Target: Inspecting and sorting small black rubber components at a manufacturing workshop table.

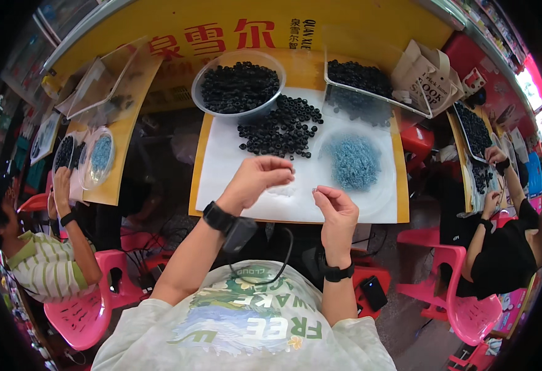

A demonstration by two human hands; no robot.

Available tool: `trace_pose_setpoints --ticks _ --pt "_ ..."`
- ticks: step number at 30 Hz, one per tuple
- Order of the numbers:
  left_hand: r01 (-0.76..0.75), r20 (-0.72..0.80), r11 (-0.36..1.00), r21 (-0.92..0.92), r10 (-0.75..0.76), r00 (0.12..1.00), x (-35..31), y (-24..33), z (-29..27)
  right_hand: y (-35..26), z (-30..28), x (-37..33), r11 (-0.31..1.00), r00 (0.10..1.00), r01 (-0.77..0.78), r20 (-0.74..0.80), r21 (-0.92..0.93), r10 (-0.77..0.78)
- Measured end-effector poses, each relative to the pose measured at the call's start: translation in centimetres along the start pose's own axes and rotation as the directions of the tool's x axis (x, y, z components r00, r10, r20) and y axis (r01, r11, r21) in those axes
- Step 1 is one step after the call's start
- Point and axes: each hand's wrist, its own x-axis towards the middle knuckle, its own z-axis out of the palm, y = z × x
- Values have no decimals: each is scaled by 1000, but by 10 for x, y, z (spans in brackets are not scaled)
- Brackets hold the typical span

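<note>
My left hand (260, 180) is raised over the near part of a white mat (221, 179). Its thumb and fingers are pinched together, with a tiny dark bit showing at the tips. To its right, my right hand (338, 213) pinches something too small to name at the mat's front edge. Beyond my left hand, a loose pile of small black round pieces (280, 131) spreads over the mat. A heap of small pale-blue pieces (351, 162) sits in a clear round dish (379, 201) beyond my right hand. A small whitish patch (280, 190) lies between the hands.
At the back stand a clear bowl (198, 93) and a clear rectangular bin (401, 106), both holding black pieces. A canvas bag (428, 77) is at the right. Two people work at side tables (132, 123), near pink chairs (92, 309). A black cable (286, 253) hangs before me.
</note>
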Motion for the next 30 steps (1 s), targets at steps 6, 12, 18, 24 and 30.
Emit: trace_pose_setpoints --ticks 6,12,18,24,30 --pt "157 103 882 -444 -124 987 -47 -5 0 -11 21 -5 1000 991 8 130 -28 -4" --pt "152 114 879 -451 -112 987 -55 -14 -10 -21 48 -14 821 916 385 283 -422 -284" --pt "123 70 883 -453 -103 992 -64 -23 -20 -6 58 -21 663 867 496 364 -561 -340" --pt "113 -12 811 -574 -146 989 -79 -54 -42 18 70 -40 717 863 478 426 -507 -273" --pt "40 -123 748 -663 -162 979 -92 -56 -59 15 62 10 723 928 339 342 -602 -151"
